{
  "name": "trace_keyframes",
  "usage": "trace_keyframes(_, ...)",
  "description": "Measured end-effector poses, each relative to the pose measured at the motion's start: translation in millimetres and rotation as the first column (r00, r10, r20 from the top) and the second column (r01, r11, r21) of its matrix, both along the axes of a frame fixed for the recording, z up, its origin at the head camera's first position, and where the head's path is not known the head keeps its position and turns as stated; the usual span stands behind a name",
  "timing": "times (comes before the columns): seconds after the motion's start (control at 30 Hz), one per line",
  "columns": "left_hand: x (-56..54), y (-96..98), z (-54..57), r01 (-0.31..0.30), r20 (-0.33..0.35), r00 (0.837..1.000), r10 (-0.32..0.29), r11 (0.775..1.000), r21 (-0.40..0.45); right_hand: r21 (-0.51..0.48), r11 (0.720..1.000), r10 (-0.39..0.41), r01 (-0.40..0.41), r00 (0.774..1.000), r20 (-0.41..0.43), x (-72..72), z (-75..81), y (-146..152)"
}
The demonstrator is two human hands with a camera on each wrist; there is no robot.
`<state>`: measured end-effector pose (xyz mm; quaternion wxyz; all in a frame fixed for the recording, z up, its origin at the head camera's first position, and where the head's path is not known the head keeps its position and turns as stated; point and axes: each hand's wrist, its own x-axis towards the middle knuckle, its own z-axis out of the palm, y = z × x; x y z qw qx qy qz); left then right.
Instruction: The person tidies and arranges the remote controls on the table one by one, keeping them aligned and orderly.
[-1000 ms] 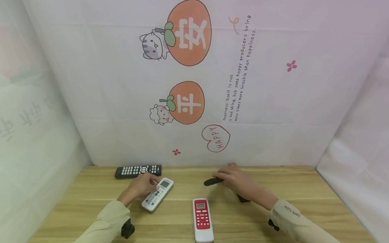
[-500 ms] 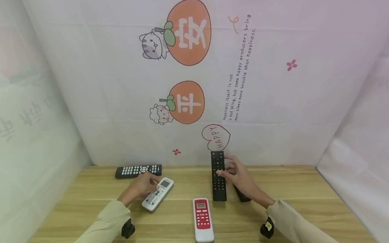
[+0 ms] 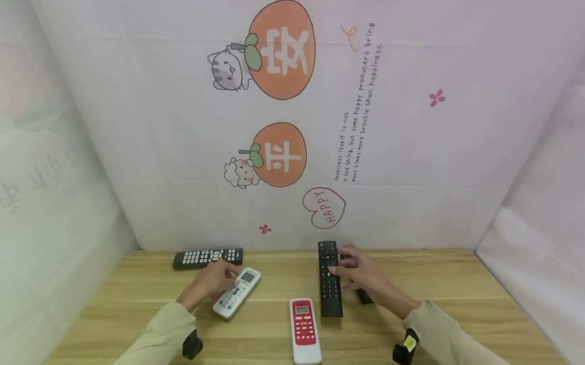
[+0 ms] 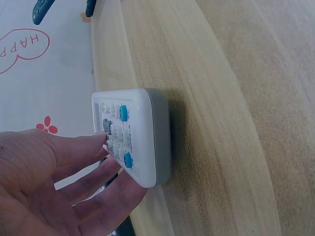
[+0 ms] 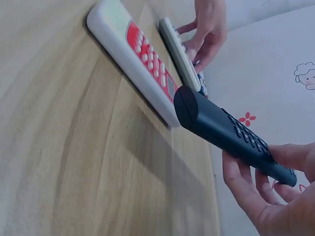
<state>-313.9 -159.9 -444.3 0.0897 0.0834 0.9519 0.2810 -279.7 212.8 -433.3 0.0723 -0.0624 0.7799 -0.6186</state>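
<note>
My left hand (image 3: 211, 280) grips a white remote control (image 3: 230, 304) that lies slanted on the table. In the left wrist view the thumb rests on its button face while fingers reach along the far side. My right hand (image 3: 371, 275) holds a long black remote control (image 3: 330, 302), thumb on the buttons and fingers behind it. From the right wrist view, this black remote (image 5: 216, 123) is lifted clear of the wood, buttons facing the person's side unclear. Between the hands lies a red and white remote control (image 3: 307, 356), screen end away from the person.
A black remote with white buttons (image 3: 190, 259) lies along the back edge, beyond the left hand. Another black remote (image 3: 365, 296) is partly hidden under the right hand. A printed white cloth (image 3: 192, 213) rises behind the wooden table (image 3: 254, 357).
My right hand turned the black remote from edge-on to show its buttons, raised it upright, then brought it lower and nearer. The left hand and white remote stay put.
</note>
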Motion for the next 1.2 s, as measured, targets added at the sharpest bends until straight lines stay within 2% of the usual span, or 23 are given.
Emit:
trace_keyframes(0.2,0.2,0.3,1.2,0.003,-0.001,1.000,-0.003,1.000,0.006,0.009,1.000,-0.022,0.021,0.998,0.063,5.8,-1.0,1.4)
trace_keyframes(0.37,-1.5,-0.8,-1.4,-0.013,0.019,1.000,0.012,0.999,0.042,0.026,1.000,-0.012,0.010,0.996,0.092,13.1,-0.6,1.4)
trace_keyframes(0.57,-0.1,-0.9,-0.2,-0.012,0.007,1.000,0.012,0.999,0.033,0.015,0.999,0.028,-0.029,0.995,0.098,18.5,-3.4,2.0)
trace_keyframes(0.87,1.7,1.4,1.5,-0.009,0.003,1.000,0.009,1.000,0.020,0.073,0.996,0.046,-0.054,0.992,0.118,28.3,-5.9,4.3)
trace_keyframes(1.03,1.9,1.8,1.5,-0.011,0.002,1.000,0.011,1.000,0.006,0.087,0.991,0.089,-0.102,0.985,0.145,34.0,-8.8,4.8)
trace_keyframes(1.2,2.5,2.3,2.3,-0.014,-0.001,1.000,0.014,1.000,0.004,0.076,0.983,0.153,-0.170,0.970,0.191,37.6,-13.4,4.2)
